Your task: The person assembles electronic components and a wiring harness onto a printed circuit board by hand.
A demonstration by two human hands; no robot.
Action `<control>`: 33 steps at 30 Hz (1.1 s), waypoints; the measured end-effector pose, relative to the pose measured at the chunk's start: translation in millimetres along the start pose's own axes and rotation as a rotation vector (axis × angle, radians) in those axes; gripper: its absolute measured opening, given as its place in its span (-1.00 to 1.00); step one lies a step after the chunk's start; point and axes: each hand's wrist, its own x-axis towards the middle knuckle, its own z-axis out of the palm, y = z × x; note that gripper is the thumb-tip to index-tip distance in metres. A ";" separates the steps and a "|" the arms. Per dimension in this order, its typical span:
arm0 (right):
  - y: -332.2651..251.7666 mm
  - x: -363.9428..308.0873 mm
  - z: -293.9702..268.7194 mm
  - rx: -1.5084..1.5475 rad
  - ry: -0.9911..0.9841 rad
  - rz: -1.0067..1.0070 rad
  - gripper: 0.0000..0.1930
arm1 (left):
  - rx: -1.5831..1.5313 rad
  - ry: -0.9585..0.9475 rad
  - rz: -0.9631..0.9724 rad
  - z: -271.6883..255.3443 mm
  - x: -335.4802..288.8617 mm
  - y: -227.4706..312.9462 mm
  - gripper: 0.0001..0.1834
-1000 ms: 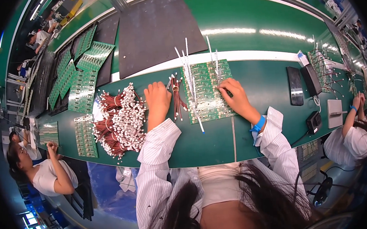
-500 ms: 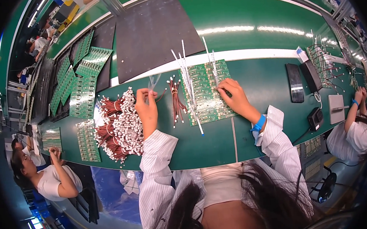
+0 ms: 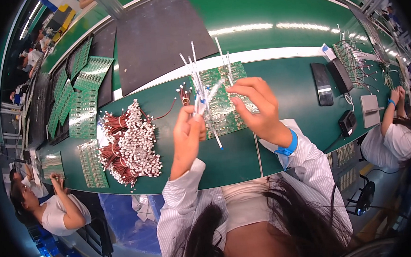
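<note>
My left hand (image 3: 186, 136) is closed around a small bunch of white flat ribbon cables (image 3: 200, 102) with blue ends, held up above the board's left part. My right hand (image 3: 261, 108) hovers over the board's right side, thumb and forefinger slightly apart near the bunch's free ends; I make out nothing between them. Beneath both hands lies a green circuit board panel (image 3: 224, 120), partly hidden by them. Several white flat cables (image 3: 229, 66) stand up from its far part. A tied brown wire bundle (image 3: 184, 95) lies just left of the board, mostly hidden behind my left hand.
A heap of brown wire bundles with white connectors (image 3: 138, 142) covers the left. Further left are stacked circuit boards (image 3: 83, 115). A black phone-like device (image 3: 323, 86), a black box (image 3: 341, 75) and a wired board (image 3: 352, 63) are right. Co-workers sit on both sides.
My left hand has moved right from beside the wire heap to over the board, bringing the ribbon cables. My right hand has lifted off the board, its thumb and forefinger parting.
</note>
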 end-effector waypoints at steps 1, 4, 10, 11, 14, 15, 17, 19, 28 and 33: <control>-3.6 2.0 0.2 -0.007 0.000 0.002 -0.85 | -0.017 -0.031 -0.010 5.7 -3.2 -0.7 -0.85; -12.1 3.5 -4.1 0.434 -0.233 0.417 -0.89 | -0.064 -0.087 0.004 17.7 -8.8 -5.5 -0.81; -7.7 -7.0 -13.4 0.694 -0.305 0.710 -0.77 | 0.010 0.019 0.041 27.6 -14.9 -9.8 -0.79; -7.1 -8.4 -13.9 0.695 -0.307 0.711 -0.77 | 0.010 0.021 0.040 27.6 -15.2 -10.4 -0.79; -6.8 -9.3 -16.9 0.620 -0.320 0.657 -0.72 | 0.015 0.092 0.059 27.5 -14.5 -9.6 -0.80; -6.9 -7.7 -19.1 0.658 -0.300 0.667 -0.71 | -0.025 0.117 0.044 26.7 -14.0 -9.2 -0.81; -4.9 -6.8 -22.9 0.693 -0.278 0.676 -0.70 | -0.066 0.140 0.028 25.9 -13.7 -9.2 -0.81; -2.3 -7.0 -26.6 0.728 -0.246 0.674 -0.72 | -0.136 0.140 0.031 24.9 -14.8 -10.1 -0.83; -4.2 -14.6 -29.8 0.820 -0.375 0.808 -0.83 | -0.261 0.241 0.131 26.0 -10.7 -9.5 -0.80; 3.8 -19.6 -34.7 0.798 -0.418 0.836 -0.85 | -0.113 0.289 0.226 19.7 -13.3 -8.2 -0.81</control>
